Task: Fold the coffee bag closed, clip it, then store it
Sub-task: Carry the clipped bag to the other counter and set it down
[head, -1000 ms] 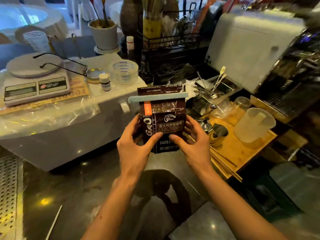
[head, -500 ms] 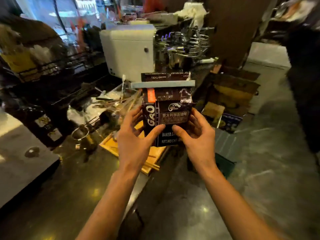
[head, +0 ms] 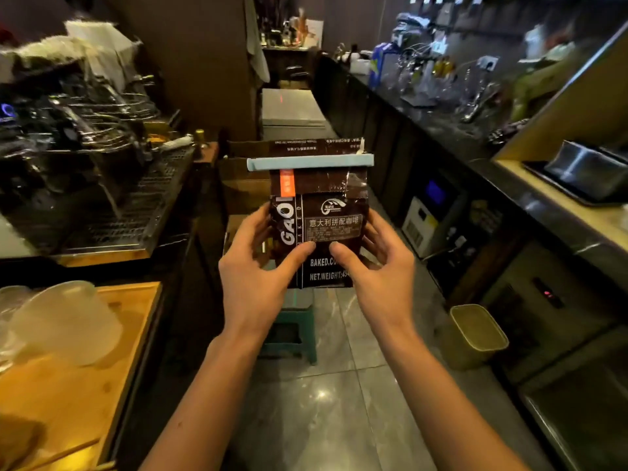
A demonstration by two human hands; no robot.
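Out in front of the chest, over the aisle floor between the two desks, the coffee bag is held upright in both hands. Left hand grasps the left edge with its thumb pressed on the front, right hand does the same on the right edge, thumbs nearly meeting under the white label. So both grips are clenched on the bag, nothing loose.

Progress-wise, I'd say two of three steps are done: the top is folded over and a pale blue clip sits straight across the fold, sticking out a bit on each side. What's left is storing it. No clue from here where it goes. Straight ahead there's a cardboard box right behind the bag and a grey chest-like unit further back, but that's just me guessing at candidates.

Compared with a second ago: the hold on the bag hasn't changed at all, same thumbs-in-front grasp. What changed is the view. Back then the bag was in front of the white desk with the kitchen scale, half a second ago it was passing the wooden tray, and now the person has turned to face down the aisle, with the dark right-hand desk and the little green stool in sight.
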